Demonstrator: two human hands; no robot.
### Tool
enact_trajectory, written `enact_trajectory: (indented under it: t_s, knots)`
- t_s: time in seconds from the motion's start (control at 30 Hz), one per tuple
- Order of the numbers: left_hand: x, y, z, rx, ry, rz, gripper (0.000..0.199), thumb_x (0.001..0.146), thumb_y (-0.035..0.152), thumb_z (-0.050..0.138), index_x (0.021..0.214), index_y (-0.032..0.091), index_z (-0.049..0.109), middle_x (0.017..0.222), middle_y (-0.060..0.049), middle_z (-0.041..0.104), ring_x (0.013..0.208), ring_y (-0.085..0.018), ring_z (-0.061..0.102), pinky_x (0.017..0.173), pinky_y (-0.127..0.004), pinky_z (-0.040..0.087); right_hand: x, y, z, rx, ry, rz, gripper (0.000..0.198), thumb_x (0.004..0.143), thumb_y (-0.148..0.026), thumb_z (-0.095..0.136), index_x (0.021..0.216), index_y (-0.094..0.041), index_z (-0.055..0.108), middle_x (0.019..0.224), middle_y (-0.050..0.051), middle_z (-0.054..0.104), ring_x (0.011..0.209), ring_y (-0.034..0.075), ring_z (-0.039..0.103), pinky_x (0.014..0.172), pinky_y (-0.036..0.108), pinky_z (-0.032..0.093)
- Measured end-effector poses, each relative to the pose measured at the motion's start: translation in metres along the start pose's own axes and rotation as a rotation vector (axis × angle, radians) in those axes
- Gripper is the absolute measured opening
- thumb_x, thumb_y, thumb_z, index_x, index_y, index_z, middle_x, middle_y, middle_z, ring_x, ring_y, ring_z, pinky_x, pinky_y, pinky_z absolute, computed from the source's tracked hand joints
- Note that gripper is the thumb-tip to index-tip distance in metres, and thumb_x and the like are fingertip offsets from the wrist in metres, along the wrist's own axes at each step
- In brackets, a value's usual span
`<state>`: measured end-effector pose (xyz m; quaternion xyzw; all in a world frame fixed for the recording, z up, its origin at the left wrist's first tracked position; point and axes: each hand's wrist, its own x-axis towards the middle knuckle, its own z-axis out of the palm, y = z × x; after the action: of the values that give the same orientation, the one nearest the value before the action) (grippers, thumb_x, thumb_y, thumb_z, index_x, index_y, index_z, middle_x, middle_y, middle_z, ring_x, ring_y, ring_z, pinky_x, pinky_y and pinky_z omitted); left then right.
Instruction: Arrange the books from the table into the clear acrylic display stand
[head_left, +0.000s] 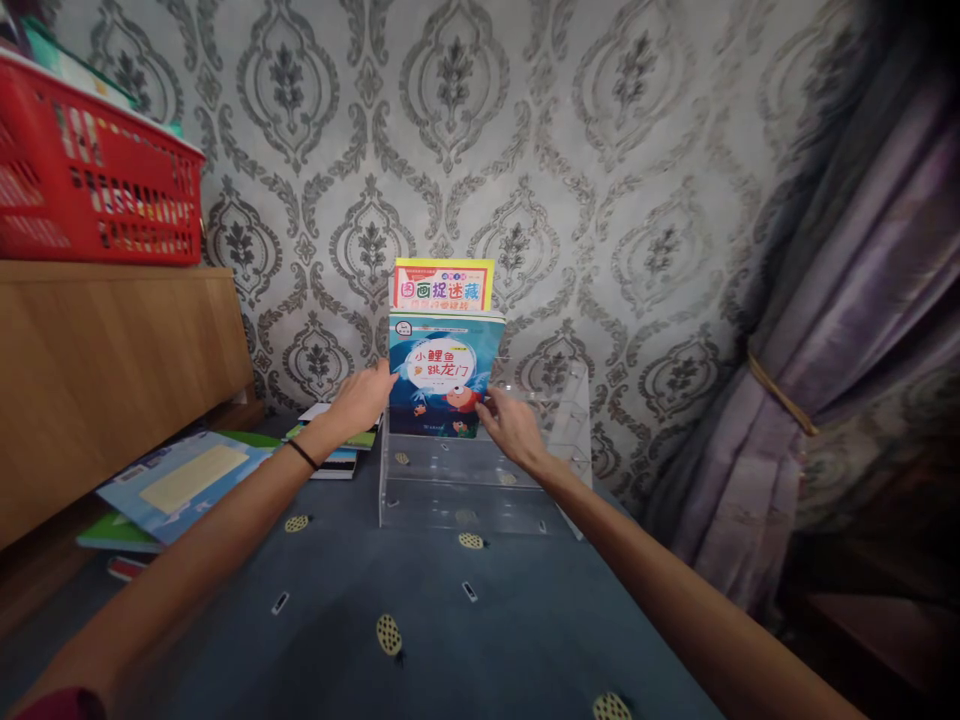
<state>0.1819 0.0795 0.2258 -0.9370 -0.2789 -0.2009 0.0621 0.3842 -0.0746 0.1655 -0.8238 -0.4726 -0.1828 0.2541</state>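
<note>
A blue picture book with a red fish on its cover is held upright between my two hands, in front of a clear tiered book rack. My left hand grips its left edge, fingers partly hidden behind it. At its lower right edge, my right hand pinches the cover. Behind it, a yellow-bordered book rises from the rack's back. Whether the blue book's bottom edge rests on a tier, I cannot tell.
Left of the rack lie stacked books and a pale blue book. A wooden cabinet bears a red plastic basket. A tied curtain hangs at right. Patterned dark cloth covers the table.
</note>
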Motion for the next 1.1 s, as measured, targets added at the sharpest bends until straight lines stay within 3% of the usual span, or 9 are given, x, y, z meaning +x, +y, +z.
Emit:
enact_trajectory:
  t_s: [0.37, 0.57, 0.73, 1.1]
  knots:
    - [0.001, -0.017, 0.003, -0.108, 0.041, 0.072, 0.032, 0.105, 0.031, 0.031, 0.115, 0.013, 0.055, 0.106, -0.019, 0.071, 0.1, -0.031, 0.07, 0.081, -0.037, 0.05, 0.002, 0.007, -0.001, 0.1, -0.005, -0.018, 0.034, 0.094, -0.025, 0.055, 0.124, -0.015, 0.064, 0.099, 0.011, 0.079, 0.091, 0.027, 0.073, 0.075, 0.032, 0.052]
    - [0.005, -0.025, -0.002, -0.204, 0.091, 0.05, 0.035, 0.105, 0.031, 0.028, 0.127, 0.014, 0.052, 0.115, -0.018, 0.07, 0.107, -0.032, 0.068, 0.083, -0.038, 0.049, 0.011, 0.009, 0.001, 0.25, 0.093, -0.019, 0.037, 0.09, -0.027, 0.057, 0.125, -0.016, 0.061, 0.1, 0.011, 0.078, 0.091, 0.026, 0.074, 0.081, 0.036, 0.054]
    - [0.007, -0.018, -0.01, -0.125, 0.111, 0.076, 0.033, 0.105, 0.027, 0.027, 0.123, 0.013, 0.051, 0.11, -0.018, 0.071, 0.103, -0.032, 0.069, 0.082, -0.038, 0.05, 0.014, 0.01, 0.004, 0.336, 0.119, -0.037, 0.036, 0.088, -0.03, 0.057, 0.121, -0.016, 0.061, 0.098, 0.011, 0.078, 0.088, 0.027, 0.074, 0.08, 0.039, 0.056]
    - [0.007, -0.01, -0.02, 0.044, 0.079, 0.084, 0.033, 0.102, 0.017, 0.029, 0.124, 0.008, 0.051, 0.101, -0.022, 0.07, 0.1, -0.034, 0.071, 0.083, -0.041, 0.051, 0.012, 0.007, 0.001, 0.304, 0.111, -0.018, 0.038, 0.088, -0.033, 0.055, 0.121, -0.017, 0.06, 0.096, 0.011, 0.078, 0.087, 0.028, 0.072, 0.078, 0.039, 0.054]
